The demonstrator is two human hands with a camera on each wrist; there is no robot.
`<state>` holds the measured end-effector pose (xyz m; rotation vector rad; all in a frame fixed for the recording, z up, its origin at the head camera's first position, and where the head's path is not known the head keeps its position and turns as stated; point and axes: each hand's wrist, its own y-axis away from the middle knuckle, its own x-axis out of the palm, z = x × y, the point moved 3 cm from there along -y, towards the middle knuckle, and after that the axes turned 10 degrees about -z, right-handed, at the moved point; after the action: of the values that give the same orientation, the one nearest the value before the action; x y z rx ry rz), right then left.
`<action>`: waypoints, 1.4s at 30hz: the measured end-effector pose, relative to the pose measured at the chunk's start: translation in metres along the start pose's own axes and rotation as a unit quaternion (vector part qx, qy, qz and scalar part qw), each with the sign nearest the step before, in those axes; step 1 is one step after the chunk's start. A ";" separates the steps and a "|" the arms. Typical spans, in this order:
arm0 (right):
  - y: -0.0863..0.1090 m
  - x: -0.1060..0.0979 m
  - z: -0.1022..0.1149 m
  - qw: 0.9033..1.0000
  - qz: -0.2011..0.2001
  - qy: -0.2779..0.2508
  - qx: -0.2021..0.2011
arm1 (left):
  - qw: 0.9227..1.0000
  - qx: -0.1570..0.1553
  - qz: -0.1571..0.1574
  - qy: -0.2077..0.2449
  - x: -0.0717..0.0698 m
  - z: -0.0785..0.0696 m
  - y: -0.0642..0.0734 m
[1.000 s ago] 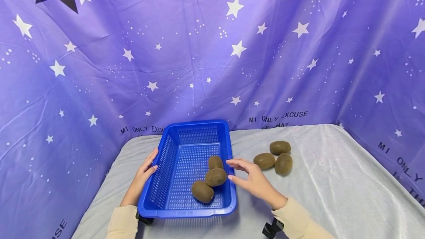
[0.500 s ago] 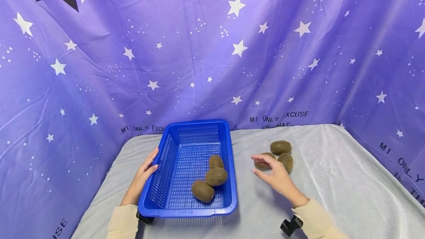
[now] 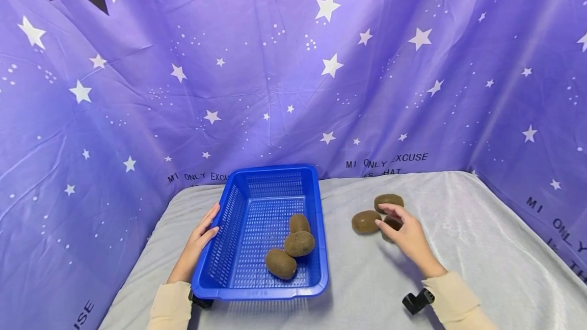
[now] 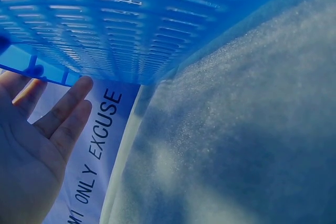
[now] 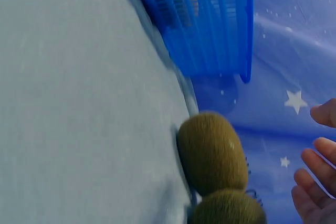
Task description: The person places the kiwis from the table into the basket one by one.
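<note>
A blue perforated plastic basket (image 3: 257,294) holds three brown kiwis, among them a kiwi (image 3: 281,264) near its front. Along the basket's left rim lies my left hand (image 3: 197,243), fingers extended; in the left wrist view the fingertips touch the rim from outside. My right hand (image 3: 409,236) hovers over the loose kiwis right of the basket, thumb and fingers apart, gripping nothing. Below it one kiwi (image 3: 391,230) is partly hidden. A second kiwi (image 3: 365,222) lies to its left, a third kiwi (image 3: 388,200) behind. The right wrist view shows a fuzzy kiwi (image 5: 212,153) close up.
A pale grey cloth (image 3: 472,248) covers the table. Purple curtains (image 3: 275,65) with white stars hang behind and on both sides, meeting the table's back edge. A black wrist device (image 3: 417,301) sits at the right cuff.
My right hand has moved right, from beside the basket's right rim to above the loose kiwis. My left hand and the basket stay in place.
</note>
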<state>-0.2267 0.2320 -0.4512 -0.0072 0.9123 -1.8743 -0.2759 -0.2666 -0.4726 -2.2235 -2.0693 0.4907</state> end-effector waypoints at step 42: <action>0.011 -0.004 -0.057 0.979 0.085 -0.013 0.187 | 1.000 0.007 0.004 0.013 0.001 -0.002 0.002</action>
<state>-0.2380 0.2656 -0.4971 0.2669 0.5137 -1.8528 -0.2737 -0.2653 -0.4716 -2.2199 -2.0378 0.4745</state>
